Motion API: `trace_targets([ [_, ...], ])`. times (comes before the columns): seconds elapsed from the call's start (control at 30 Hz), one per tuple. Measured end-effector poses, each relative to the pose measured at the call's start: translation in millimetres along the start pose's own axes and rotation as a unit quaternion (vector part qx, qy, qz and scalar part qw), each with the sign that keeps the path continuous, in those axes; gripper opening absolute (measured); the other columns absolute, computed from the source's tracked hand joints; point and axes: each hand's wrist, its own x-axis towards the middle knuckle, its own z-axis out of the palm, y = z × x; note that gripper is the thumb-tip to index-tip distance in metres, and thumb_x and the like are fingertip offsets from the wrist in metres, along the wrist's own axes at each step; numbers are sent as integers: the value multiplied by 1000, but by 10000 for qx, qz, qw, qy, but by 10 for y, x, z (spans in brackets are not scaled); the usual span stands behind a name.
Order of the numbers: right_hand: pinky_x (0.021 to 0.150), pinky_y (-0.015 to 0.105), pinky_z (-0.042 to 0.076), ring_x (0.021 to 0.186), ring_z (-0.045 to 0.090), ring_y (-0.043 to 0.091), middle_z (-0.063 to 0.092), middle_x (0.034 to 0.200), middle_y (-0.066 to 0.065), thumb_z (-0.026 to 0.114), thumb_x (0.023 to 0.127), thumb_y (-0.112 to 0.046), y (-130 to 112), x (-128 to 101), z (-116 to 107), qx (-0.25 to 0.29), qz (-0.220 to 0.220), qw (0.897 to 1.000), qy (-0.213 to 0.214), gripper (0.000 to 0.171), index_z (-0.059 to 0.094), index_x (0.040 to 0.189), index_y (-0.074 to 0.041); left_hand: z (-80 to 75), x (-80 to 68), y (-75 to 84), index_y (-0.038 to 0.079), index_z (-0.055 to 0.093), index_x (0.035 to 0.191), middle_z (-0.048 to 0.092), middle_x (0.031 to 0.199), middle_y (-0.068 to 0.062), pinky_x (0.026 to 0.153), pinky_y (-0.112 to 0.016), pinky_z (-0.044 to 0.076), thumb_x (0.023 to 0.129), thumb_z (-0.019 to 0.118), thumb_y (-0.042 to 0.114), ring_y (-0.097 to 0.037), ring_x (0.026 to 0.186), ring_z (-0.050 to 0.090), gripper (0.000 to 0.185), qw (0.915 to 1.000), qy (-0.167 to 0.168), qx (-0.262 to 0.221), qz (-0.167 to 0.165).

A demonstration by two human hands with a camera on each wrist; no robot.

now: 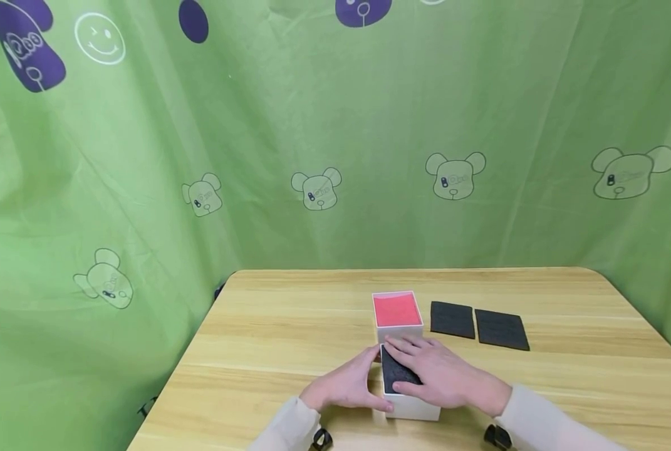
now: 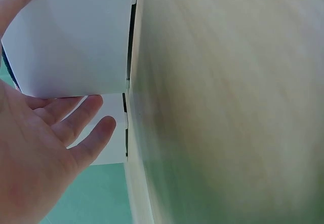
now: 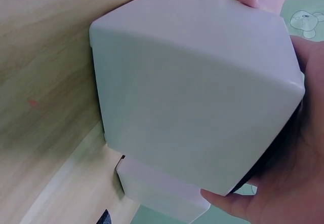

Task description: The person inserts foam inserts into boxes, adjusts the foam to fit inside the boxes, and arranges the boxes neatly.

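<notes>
1. The white box (image 1: 411,404) sits near the front edge of the wooden table (image 1: 290,326), close to me, with a black foam pad (image 1: 397,371) lying in its open top.
2. My right hand (image 1: 436,376) lies flat over that pad — fingers straight and spread, pressing down on it, the thumb along the box's near rim. In the right wrist view the box's white wall (image 3: 197,92) fills most of the frame, with my palm over the top edge and a fingertip showing past the far side.
3. My left hand (image 1: 346,388) rests against the box's left wall, fingers relaxed and fairly straight, steadying it rather than gripping. The left wrist view shows the open palm (image 2: 35,153) just beside the white wall (image 2: 76,36), fingers extended towards it.
4. Just behind the box stands a second white box (image 1: 398,316) with a red surface on top — the two look to be touching or nearly so; I cannot tell which.
5. To the right of the red-topped box, two more black foam pads (image 1: 452,319) (image 1: 501,330) lie flat side by side on the table, apart from both hands.
6. A green curtain (image 1: 256,138) printed with bear faces hangs behind and around the table.
</notes>
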Motion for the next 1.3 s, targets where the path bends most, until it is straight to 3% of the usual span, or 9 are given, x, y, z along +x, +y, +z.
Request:
trace_targets([
  [0.2, 99, 59, 34, 133, 33, 35, 38, 147, 7, 46, 93, -56, 2, -8, 14, 26, 74, 10000, -59, 69, 40, 144, -10, -4, -6, 21, 18, 15, 150, 36, 143, 0, 109, -28, 28, 74, 78, 45, -11, 131, 34, 102, 10000, -7, 28, -41],
  [0.47, 100, 60, 33, 134, 30, 37, 35, 149, 8, 39, 100, -43, 5, -20, -13, -62, -64, 9999, -138, 56, 39, 145, -9, -10, -1, 30, 17, 16, 150, 36, 144, 0, 109, -28, 27, 75, 77, 46, -11, 131, 34, 101, 9999, -7, 128, 8],
  [1.03, 104, 56, 31, 134, 30, 37, 36, 148, 8, 41, 99, -45, 94, -149, -60, 178, -130, 9995, -205, 58, 41, 144, -8, 8, -22, 26, 18, 23, 146, 40, 139, 2, 108, -28, 30, 74, 78, 43, -9, 128, 37, 94, 9999, 17, -107, -99],
  [1.3, 103, 55, 33, 131, 35, 38, 41, 145, 10, 44, 98, -45, 156, -268, -134, 210, -130, 9997, 23, 58, 45, 140, -5, 9, -10, 21, 19, 24, 146, 41, 139, 3, 107, -30, 32, 73, 79, 42, -10, 128, 38, 95, 9997, 45, -221, -92],
])
